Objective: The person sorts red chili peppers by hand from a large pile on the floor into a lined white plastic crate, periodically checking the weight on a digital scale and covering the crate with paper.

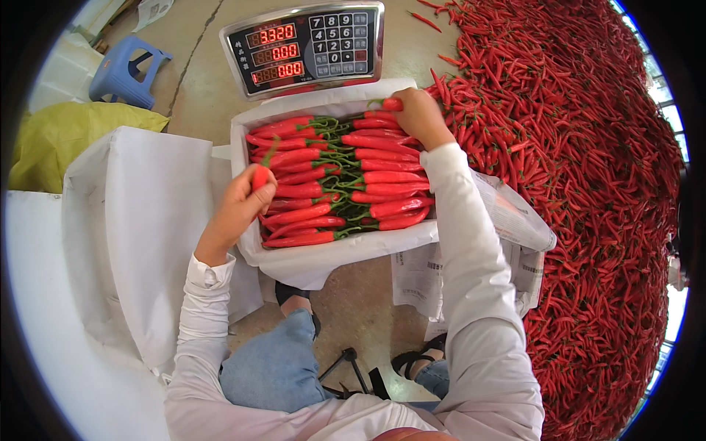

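Observation:
Two rows of red chili peppers (391,178) fill a paper-lined box (353,248), their green stems meeting along the middle. My left hand (237,201) is closed around a red chili (260,176) with its stem pointing up, over the left edge of the box. At the far right corner, my right hand (420,116) grips another red chili (392,104), its stem toward the left. Just beyond the box stands a digital weighing scale display (303,47) with lit red digits and a keypad.
A huge heap of loose red chilies (595,248) covers the floor on the right. Printed newspaper (504,212) lies at its near edge. To the left are a white paper-lined box (88,220), a yellow sack (83,132) and a blue plastic stool (129,71).

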The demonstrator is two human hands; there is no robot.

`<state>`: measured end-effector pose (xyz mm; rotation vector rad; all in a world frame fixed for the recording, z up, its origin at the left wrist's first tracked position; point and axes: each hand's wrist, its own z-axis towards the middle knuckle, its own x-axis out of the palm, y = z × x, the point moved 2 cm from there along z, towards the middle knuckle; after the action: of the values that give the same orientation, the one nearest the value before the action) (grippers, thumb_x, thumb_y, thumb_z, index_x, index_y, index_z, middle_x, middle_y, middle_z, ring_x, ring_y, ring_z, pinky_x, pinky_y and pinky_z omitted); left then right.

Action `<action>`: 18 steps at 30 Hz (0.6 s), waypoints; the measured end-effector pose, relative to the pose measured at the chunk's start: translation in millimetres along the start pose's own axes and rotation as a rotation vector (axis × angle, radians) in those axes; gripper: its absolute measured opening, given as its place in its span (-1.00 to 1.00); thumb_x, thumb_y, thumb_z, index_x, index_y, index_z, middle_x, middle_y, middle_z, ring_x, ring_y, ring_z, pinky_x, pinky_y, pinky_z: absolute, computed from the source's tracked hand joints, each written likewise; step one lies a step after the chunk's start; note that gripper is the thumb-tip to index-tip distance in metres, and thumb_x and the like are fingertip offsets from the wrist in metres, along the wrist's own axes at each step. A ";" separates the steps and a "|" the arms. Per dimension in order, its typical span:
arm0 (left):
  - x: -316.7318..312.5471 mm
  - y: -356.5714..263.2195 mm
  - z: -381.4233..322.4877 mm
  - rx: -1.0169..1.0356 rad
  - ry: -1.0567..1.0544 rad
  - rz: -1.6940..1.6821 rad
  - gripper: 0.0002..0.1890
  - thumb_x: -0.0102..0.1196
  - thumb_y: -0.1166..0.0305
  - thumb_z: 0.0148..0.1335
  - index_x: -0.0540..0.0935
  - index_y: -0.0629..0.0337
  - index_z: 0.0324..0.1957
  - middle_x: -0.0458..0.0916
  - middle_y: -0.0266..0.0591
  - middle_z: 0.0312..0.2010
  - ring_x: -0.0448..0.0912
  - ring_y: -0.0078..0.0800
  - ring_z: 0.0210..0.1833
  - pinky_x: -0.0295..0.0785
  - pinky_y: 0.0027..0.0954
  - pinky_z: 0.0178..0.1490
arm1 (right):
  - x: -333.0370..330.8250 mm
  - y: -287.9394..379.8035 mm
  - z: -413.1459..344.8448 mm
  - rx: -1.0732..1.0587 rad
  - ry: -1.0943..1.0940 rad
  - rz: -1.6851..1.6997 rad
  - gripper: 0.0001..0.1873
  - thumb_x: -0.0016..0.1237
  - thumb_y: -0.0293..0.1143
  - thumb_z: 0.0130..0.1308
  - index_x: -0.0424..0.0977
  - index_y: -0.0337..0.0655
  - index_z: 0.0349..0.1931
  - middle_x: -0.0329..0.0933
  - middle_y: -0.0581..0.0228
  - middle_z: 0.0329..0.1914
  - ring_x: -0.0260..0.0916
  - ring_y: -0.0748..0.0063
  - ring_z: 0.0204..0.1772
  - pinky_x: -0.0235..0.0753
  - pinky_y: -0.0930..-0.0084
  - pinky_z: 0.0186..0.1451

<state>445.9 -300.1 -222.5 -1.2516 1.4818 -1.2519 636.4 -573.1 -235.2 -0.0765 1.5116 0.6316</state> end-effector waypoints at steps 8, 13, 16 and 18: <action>3.2 -1.7 5.6 -0.155 -0.141 -0.746 -0.85 -0.08 0.35 0.28 0.41 0.19 -0.19 0.42 -0.30 -0.45 0.39 -0.53 -0.42 0.35 -0.45 -0.36 | 53.5 -2.3 22.9 -0.200 0.235 -0.103 -0.77 -0.22 -0.52 0.11 0.52 -0.21 -0.27 0.51 -0.03 -0.21 0.45 -0.03 -0.10 0.42 0.17 -0.03; 8.4 0.7 10.0 -0.101 -0.109 -0.769 -0.85 -0.04 0.35 0.26 0.42 0.18 -0.19 0.45 -0.27 -0.40 0.44 -0.52 -0.38 0.40 -0.43 -0.29 | 30.4 -16.6 14.3 -0.075 0.323 -0.066 -0.61 0.18 -0.39 -0.13 0.49 -0.31 -0.22 0.52 -0.03 -0.22 0.45 -0.02 -0.10 0.43 0.22 -0.03; -1.1 0.9 19.0 -0.047 -0.187 -0.776 -0.88 0.01 0.42 0.22 0.44 0.19 -0.22 0.45 -0.26 -0.40 0.44 -0.52 -0.41 0.41 -0.43 -0.29 | 41.9 -26.2 19.6 -0.131 0.380 0.009 -0.50 0.23 -0.36 -0.18 0.48 -0.30 -0.14 0.52 -0.03 -0.22 0.48 0.03 -0.13 0.45 0.30 -0.06; -18.2 6.9 15.8 -0.021 -0.194 -0.794 -0.86 0.02 0.45 0.21 0.46 0.23 -0.19 0.49 -0.22 -0.34 0.48 -0.49 -0.34 0.45 -0.39 -0.22 | 41.9 -26.2 22.1 -0.063 0.494 0.139 -0.50 0.21 -0.36 -0.19 0.49 -0.29 -0.13 0.53 -0.03 -0.24 0.49 0.06 -0.16 0.45 0.32 -0.08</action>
<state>463.2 -284.9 -232.5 -2.0145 0.8644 -1.5369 664.7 -571.5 -281.3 -0.1875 1.9855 0.8117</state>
